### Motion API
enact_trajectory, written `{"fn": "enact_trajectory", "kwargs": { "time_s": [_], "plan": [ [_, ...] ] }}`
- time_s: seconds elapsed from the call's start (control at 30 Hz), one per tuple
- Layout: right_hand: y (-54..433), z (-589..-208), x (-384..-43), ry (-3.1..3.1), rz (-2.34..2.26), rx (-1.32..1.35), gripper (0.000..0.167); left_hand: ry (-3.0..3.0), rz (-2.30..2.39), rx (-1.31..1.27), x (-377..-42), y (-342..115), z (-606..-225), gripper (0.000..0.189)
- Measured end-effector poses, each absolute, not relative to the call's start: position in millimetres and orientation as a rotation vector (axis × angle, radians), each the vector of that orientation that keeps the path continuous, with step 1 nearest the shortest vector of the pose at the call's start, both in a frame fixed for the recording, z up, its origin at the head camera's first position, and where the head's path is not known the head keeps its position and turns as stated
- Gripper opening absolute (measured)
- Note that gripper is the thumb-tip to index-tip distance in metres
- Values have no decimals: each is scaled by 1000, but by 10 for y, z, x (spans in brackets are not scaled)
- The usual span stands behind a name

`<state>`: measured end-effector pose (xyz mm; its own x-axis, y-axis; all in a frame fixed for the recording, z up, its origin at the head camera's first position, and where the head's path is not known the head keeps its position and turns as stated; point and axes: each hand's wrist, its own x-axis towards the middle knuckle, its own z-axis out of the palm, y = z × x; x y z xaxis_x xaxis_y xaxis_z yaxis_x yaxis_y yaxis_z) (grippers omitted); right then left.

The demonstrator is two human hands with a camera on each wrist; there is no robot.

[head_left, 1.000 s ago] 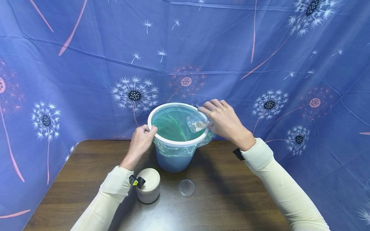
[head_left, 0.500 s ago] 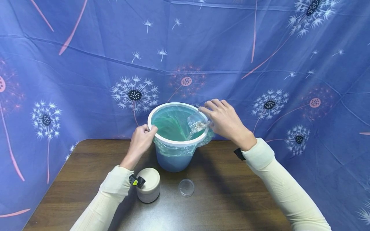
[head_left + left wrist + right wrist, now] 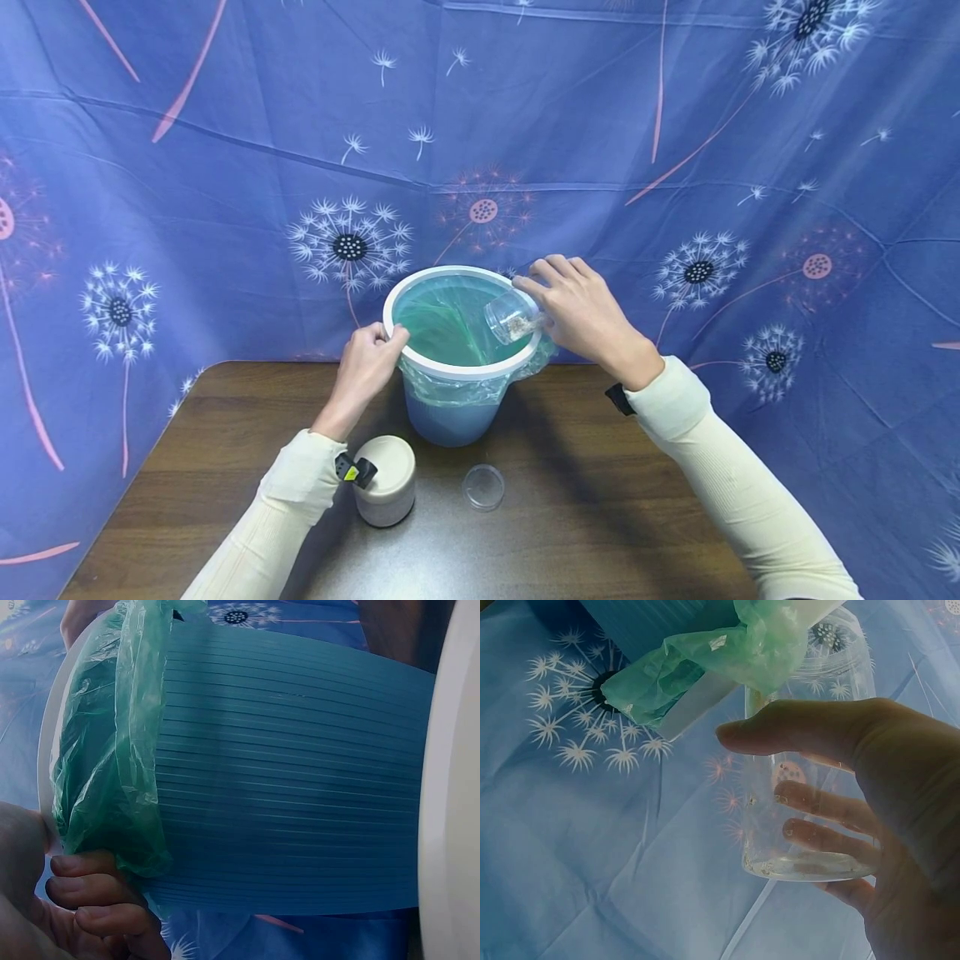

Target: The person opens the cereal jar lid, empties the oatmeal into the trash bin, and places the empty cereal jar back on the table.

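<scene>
A blue ribbed trash bin (image 3: 300, 765) with a white rim (image 3: 390, 310) and a green plastic liner (image 3: 442, 333) stands upright on the table. At the left of that rim my left hand (image 3: 369, 358) grips it, thumb above and fingers curled below the edge. My right hand (image 3: 581, 317) wraps round a clear plastic jar (image 3: 810, 847), tilted with its mouth over the bin's right side. A small heap of pale bits (image 3: 517, 327) shows inside the jar in the head view. In the right wrist view, a few specks cling to its bottom and walls.
A cream-lidded canister (image 3: 386, 483) stands in front of the bin, by the left wrist. To its right lies a clear round lid (image 3: 483, 487) on the wooden table (image 3: 585, 525). A blue dandelion-print cloth (image 3: 480, 108) hangs close behind the bin.
Half a second ago pale bits were spilling from the jar's mouth into the bin; now fewer show in the jar and none are falling. Both hands stay nearly in place.
</scene>
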<state>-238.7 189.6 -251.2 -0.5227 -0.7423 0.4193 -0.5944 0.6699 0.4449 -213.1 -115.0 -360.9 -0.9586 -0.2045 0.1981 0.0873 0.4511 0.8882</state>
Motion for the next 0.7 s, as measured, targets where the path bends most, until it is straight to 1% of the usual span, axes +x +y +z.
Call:
{"fn": "enact_trajectory", "kwargs": {
  "time_s": [0.27, 0.6, 0.7],
  "plan": [
    [1892, -2500, -2393, -2265, -329, 1041, 52, -2429, -1515, 97, -2136, -1153, -3608, 33],
    [1872, -2498, -2388, -2295, -344, 1015, 59, -2433, -1512, 98, -2140, -1155, -3609, 34],
    [1876, -2503, -2383, -2295, -344, 1016, 58, -2433, -1516, 100, -2138, -1155, -3607, 34]
  ]
}}
